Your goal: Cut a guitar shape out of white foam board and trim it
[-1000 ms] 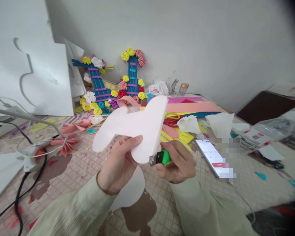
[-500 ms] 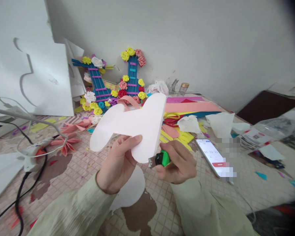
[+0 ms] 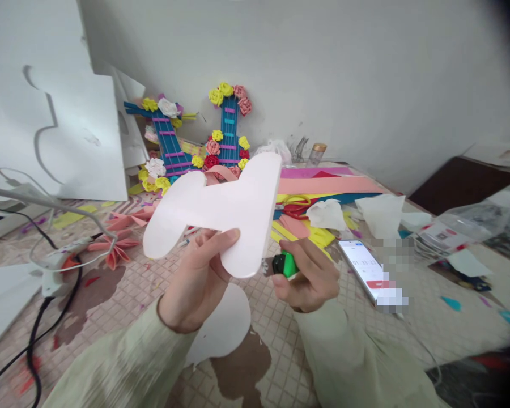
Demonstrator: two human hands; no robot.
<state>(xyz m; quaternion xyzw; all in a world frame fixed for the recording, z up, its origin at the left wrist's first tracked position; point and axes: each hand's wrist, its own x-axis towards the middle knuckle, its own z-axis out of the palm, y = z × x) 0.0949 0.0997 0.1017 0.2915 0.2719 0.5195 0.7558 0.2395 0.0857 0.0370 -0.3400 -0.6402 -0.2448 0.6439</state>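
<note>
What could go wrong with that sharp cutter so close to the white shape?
The blade of the cutter is by the edge of the white shape, and the left hand grips that same shape, so a slip might cut it. The shape is held up off the table, so it could wobble and get nicked. The phone lies beside the right hand, which might bump it.

Left hand point(image 3: 195, 277): partly hidden behind white cutout point(image 3: 225, 207)
Green knife point(image 3: 288, 264): handle mostly covered by right hand point(image 3: 312, 277)
Phone point(image 3: 359, 266): lower corner pixelated
Tall board point(image 3: 83, 113): cut by left edge
</note>
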